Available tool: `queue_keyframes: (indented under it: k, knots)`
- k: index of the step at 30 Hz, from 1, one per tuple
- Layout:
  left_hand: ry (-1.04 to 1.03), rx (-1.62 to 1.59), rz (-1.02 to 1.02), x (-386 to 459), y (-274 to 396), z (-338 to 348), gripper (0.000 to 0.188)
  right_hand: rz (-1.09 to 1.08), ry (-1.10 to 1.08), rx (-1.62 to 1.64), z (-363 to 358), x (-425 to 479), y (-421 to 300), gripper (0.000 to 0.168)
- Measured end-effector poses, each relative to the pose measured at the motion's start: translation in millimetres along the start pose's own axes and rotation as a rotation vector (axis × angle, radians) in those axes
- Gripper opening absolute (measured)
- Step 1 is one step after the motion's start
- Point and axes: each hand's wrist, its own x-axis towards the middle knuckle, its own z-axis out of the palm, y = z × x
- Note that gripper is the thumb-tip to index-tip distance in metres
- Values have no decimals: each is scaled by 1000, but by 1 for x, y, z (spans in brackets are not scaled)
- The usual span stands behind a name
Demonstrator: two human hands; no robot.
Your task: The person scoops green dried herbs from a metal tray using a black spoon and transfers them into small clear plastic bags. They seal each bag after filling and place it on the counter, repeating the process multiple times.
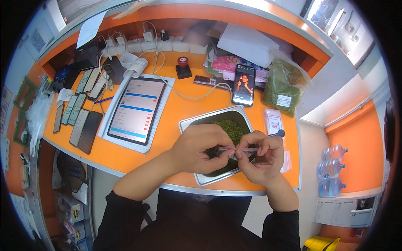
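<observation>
Over a rectangular metal pan [211, 117] of chopped green herb [233, 129], both my hands pinch the top edge of a small clear plastic bag [248, 150]. My left hand [201, 149] grips the edge between thumb and forefinger, and my right hand [262, 157] does the same close beside it, the thumbs almost touching. The lower part of the bag is largely hidden by my fingers. A dark rounded handle end [278, 133] sticks out behind my right hand; whether that hand holds it I cannot tell. Flat plastic bags [272, 120] lie right of the pan.
A large bag of green herb [284, 86] stands at the back right, near a propped phone [244, 84] playing video. Left are a tablet [136, 109], several phones [78, 124] and charging cables [191, 98]. A red-topped stamp [182, 62] sits behind. The counter's metal front edge [176, 187] runs before me.
</observation>
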Motion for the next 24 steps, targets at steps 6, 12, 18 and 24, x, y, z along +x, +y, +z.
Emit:
queue_keyframes:
  k: [6,12,18,24]
  knots:
    - [-3,23,46,-1,0,-1,16,-21,-18,15,1,3,-2,48]
    - [-22,-10,-15,0,-1,-5,14,-39,28,6,-2,0,1,52]
    - [-33,-99,-8,-1,-3,-11,14,-40,23,-9,-3,1,-2,52]
    - [-12,-137,-46,-4,-8,-9,10,5,9,0,-4,2,-3,50]
